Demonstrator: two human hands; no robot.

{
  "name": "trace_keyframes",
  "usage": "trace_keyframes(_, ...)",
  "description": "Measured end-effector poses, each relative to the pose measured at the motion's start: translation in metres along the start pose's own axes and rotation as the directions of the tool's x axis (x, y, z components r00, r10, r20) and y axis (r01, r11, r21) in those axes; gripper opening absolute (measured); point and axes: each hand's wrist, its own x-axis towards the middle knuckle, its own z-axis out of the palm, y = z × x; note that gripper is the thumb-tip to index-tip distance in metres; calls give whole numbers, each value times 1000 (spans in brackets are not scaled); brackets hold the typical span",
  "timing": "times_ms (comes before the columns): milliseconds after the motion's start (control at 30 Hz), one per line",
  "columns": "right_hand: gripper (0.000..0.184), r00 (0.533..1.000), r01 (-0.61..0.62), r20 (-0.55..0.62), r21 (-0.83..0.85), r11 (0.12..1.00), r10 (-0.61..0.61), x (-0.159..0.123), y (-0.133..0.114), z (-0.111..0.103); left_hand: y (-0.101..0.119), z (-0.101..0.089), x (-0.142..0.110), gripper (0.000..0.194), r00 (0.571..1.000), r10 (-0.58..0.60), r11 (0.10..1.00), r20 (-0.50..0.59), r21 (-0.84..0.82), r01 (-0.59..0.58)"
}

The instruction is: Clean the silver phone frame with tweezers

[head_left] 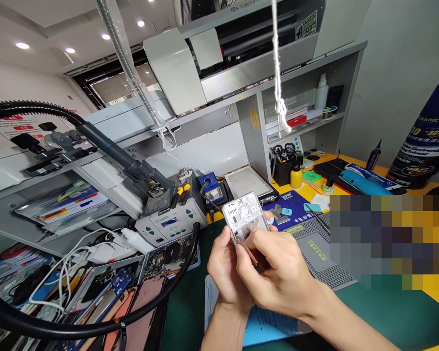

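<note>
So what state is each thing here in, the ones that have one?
Phone housing: open, insides showing
Left hand: closed around the housing
Right hand: fingers bent in at its lower end
Yellow bottle: upright, black top on
Black holder: filled with tools
Ceiling light: lit
Station screen: can't tell if on

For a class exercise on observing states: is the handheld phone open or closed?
Open: the phone shows its interior, with recesses and small fittings uncovered.

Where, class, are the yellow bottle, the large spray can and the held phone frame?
Yellow bottle [296, 179]: head view, its body.
Large spray can [417, 148]: head view, its label.
Phone frame [246, 214]: head view, its inner face.
</note>
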Motion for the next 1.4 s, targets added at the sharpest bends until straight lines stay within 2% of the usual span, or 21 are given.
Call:
trace_keyframes(333,25,999,44,-18,6,999,-43,1,-1,0,0,-5,-2,45,999,1,1000,34,-4,-1)
trace_keyframes(633,27,996,87,-25,-8,996,-87,-1,0,2,0,-3,-2,41,998,70,997,-8,41,-70)
trace_keyframes(867,27,997,70,-24,-7,998,-70,-1,-1,1,-1,-3,-3,33,992,109,993,-66,59,-106)
trace_keyframes(1200,27,999,45,-29,-1,999,-45,1,-3,0,-3,-7,-2,40,998,-35,998,59,-49,38)
trace_keyframes(1400,26,999,42,-29,22,999,-41,1,-3,-1,-4,-9,-1,39,999,-5,999,42,-41,6)
